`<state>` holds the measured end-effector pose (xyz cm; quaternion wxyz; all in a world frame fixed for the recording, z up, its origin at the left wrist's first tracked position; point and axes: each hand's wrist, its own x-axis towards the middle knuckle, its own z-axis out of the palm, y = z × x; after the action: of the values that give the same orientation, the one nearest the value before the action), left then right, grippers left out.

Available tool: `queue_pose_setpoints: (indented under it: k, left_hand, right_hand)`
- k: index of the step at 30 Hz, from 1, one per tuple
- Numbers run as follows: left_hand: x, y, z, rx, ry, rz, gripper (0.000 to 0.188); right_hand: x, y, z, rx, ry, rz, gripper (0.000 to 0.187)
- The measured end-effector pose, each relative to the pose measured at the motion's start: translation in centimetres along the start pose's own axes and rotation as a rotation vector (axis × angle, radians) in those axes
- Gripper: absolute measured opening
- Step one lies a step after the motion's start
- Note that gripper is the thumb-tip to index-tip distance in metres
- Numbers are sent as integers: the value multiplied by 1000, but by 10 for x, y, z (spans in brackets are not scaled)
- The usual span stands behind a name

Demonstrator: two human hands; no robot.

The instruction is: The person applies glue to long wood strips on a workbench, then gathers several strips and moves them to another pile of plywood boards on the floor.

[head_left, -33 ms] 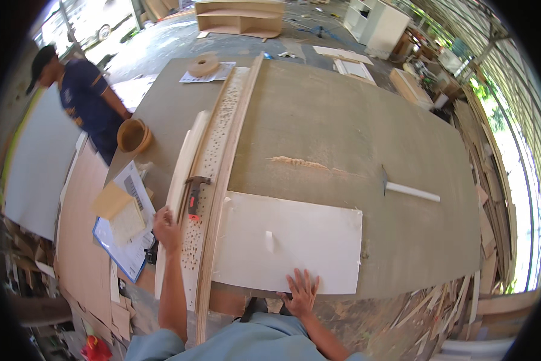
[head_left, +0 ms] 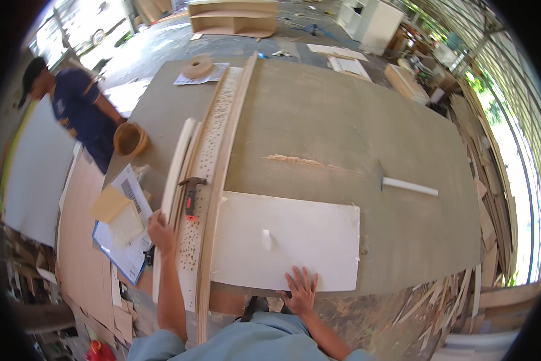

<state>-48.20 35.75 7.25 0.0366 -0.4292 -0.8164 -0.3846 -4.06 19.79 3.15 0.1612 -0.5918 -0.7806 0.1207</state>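
Observation:
Closed around the edge of a long narrow white board [head_left: 173,174], my left hand [head_left: 161,232] is at the left of the worktable. Beside that board lies a claw hammer [head_left: 191,198] with a dark and red handle, resting on a long speckled strip [head_left: 213,129] between wooden edges. My right hand [head_left: 301,290] lies flat with spread fingers on the near edge of a white rectangular panel [head_left: 318,240]. A small curled white piece [head_left: 267,239] sits on that panel. The underside of my left hand's grip is hidden.
The large worktable [head_left: 318,114] carries a white-handled tool [head_left: 409,186], a brown tape roll [head_left: 130,139], another roll [head_left: 197,66], and papers on a clipboard [head_left: 121,246]. A person [head_left: 81,108] stands at the far left. Scrap wood [head_left: 427,307] lies on the floor at near right.
The long white board has shifted slightly left and toward me with my left hand. My right hand stays on the panel. The whole view has moved a little.

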Motion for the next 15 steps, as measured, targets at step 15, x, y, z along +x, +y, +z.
queue_pose_setpoints:
  k: [15]
  left_hand:
    - [-208, 130, 72, 91, -263, 228, 45]
  right_hand:
    - [-121, 119, -53, 172, 418, 107, 21]
